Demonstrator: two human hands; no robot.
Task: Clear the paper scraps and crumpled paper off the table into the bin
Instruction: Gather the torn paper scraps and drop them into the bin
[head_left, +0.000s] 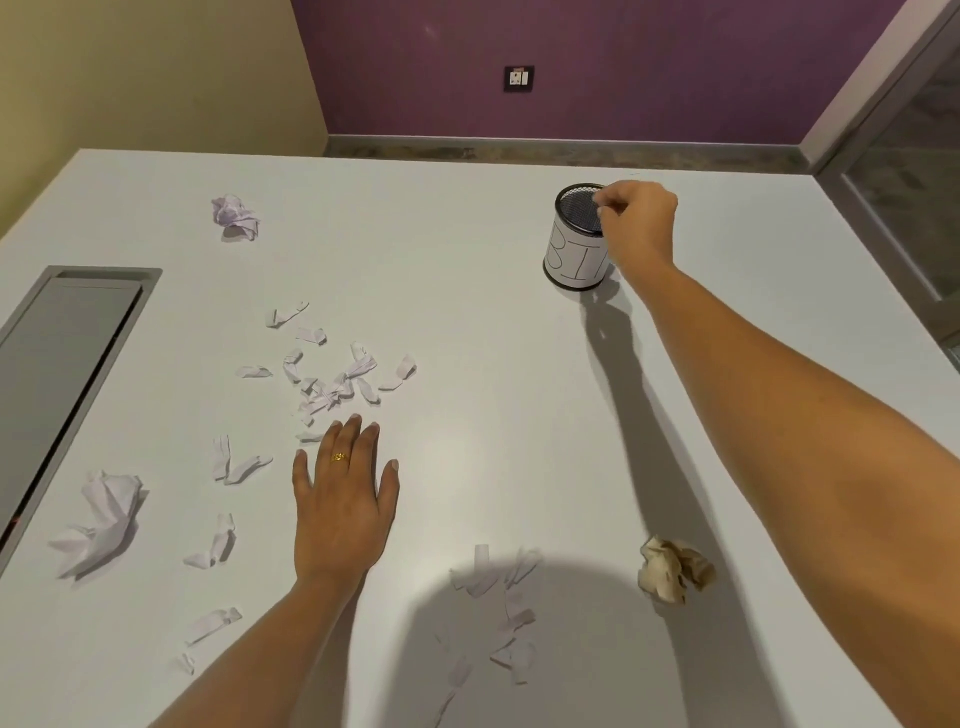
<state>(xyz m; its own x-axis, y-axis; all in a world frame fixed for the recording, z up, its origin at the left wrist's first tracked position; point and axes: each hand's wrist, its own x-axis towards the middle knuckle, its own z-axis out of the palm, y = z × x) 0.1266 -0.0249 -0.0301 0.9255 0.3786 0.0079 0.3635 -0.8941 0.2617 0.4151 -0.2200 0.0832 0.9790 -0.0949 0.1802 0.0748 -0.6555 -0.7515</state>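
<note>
At the near edge of the white desk (493, 338), in a dark shadow, lies a bunch of small paper scraps (498, 608). Just to the right of them sits a brown paper ball (675, 570). More thin strips (213, 623) lie near the left arm.

A bit farther in, the left grip (343, 499) lies flat on the desk. It is open, with its fingers straight and spread, and it holds nothing. There is a gold ring (340, 458) on one finger. To its left lies a big white crumpled sheet (104, 525), near a grey panel (67, 364) set into the desk.

Just past the fingertips of the left grip there is a pile of torn white bits (332, 384), the biggest heap on the desk. None of them touch the hand, though one small bit lies very close to it.

Far back on the left sits a small crumpled white ball (236, 215), all alone.

Far back on the right stands the bin (571, 254), a round mesh cup with a paper label. It stands upright. The right grip (639, 223) is over the bin's right rim, with its fingers curled together above the opening. You cannot tell if it is pinching a scrap or not.

Behind the desk is a purple wall with a socket (519, 79).
</note>
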